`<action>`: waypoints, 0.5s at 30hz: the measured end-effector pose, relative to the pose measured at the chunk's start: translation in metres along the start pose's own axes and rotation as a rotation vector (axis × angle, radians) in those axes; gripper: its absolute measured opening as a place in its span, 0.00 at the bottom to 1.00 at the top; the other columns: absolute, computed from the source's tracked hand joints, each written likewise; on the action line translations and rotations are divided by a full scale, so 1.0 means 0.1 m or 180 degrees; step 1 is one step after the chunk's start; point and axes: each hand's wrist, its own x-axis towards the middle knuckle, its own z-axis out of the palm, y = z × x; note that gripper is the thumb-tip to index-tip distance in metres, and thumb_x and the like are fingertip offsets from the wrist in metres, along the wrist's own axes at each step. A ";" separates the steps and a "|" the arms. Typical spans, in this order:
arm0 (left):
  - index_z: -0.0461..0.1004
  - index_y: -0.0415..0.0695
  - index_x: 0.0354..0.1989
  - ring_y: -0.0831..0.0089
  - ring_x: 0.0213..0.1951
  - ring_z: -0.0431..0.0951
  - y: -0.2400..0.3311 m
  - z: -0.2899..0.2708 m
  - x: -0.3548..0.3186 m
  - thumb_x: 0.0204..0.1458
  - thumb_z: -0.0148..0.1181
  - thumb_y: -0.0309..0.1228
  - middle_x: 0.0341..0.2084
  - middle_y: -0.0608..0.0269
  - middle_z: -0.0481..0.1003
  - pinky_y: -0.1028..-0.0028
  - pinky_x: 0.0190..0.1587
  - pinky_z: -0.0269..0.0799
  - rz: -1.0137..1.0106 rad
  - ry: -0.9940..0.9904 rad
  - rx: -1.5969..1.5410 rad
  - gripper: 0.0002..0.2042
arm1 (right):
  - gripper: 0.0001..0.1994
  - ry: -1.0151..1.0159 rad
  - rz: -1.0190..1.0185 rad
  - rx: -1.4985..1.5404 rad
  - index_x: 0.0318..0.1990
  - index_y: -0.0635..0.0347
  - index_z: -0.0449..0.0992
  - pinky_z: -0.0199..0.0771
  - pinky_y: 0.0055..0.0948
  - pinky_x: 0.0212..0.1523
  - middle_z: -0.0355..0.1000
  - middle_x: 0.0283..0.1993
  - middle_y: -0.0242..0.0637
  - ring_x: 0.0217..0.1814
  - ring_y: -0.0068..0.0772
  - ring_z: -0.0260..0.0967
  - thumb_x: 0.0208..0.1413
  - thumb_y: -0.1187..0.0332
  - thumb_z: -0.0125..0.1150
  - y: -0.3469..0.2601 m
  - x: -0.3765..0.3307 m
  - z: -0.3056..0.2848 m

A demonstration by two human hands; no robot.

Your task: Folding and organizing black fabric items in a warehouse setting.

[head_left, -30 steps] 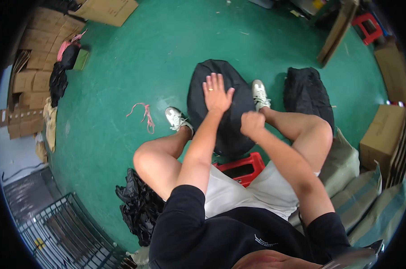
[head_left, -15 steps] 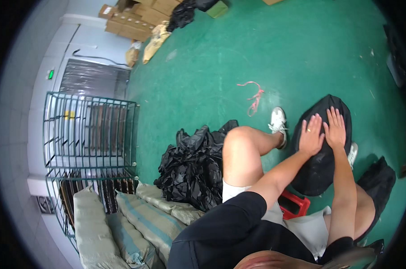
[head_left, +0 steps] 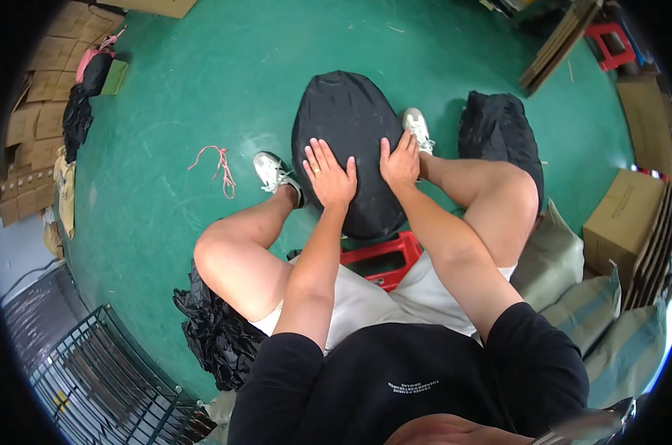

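Note:
A smooth, oval black bundle (head_left: 343, 100) with a cloth-like cover stands on the floor between my two shoes. What is inside it is hidden. My left hand (head_left: 328, 176) lies flat on its left part, fingers stretched out and thumb apart. At its right edge rests my right hand (head_left: 401, 162), fingers extended and thumb spread on the cover. Neither hand grasps anything. A red plastic stool (head_left: 411, 248) shows between my thighs, just behind the bundle.
Another black bundle (head_left: 499, 130) lies beyond my right knee. Crumpled black plastic (head_left: 217, 326) is by my left leg. Pink string (head_left: 224, 167) lies on the green floor. Woven sacks (head_left: 547, 256) and a carton (head_left: 624, 215) stand at right, a metal rack (head_left: 106, 378) at lower left.
The view has swung toward the right. My hands, close together on the upper bundle before, are now apart, one on its left part and one at its right edge.

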 end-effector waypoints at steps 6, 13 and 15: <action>0.45 0.36 0.69 0.51 0.71 0.39 0.09 -0.07 -0.62 0.54 0.49 0.51 0.70 0.50 0.41 0.51 0.69 0.35 0.0037 -0.0256 0.0004 0.41 | 0.39 -0.0274 -0.0260 -0.0458 0.71 0.55 0.43 0.49 0.62 0.64 0.39 0.72 0.57 0.72 0.65 0.42 0.59 0.43 0.44 0.11 -0.48 -0.21; 0.44 0.35 0.69 0.51 0.71 0.36 0.20 -0.07 -1.12 0.57 0.45 0.51 0.70 0.45 0.41 0.52 0.69 0.32 0.0559 -0.0759 0.0347 0.39 | 0.29 -0.0558 -0.1690 -0.1319 0.70 0.26 0.44 0.40 0.72 0.64 0.30 0.76 0.41 0.75 0.63 0.29 0.63 0.50 0.41 0.13 -0.73 -0.38; 0.43 0.35 0.69 0.51 0.71 0.36 0.20 -0.09 -1.21 0.57 0.44 0.51 0.70 0.45 0.39 0.52 0.69 0.32 0.0748 -0.0866 0.0238 0.39 | 0.27 -0.0570 -0.2116 -0.1321 0.69 0.27 0.49 0.39 0.65 0.67 0.34 0.76 0.39 0.75 0.62 0.31 0.63 0.54 0.43 0.12 -0.76 -0.42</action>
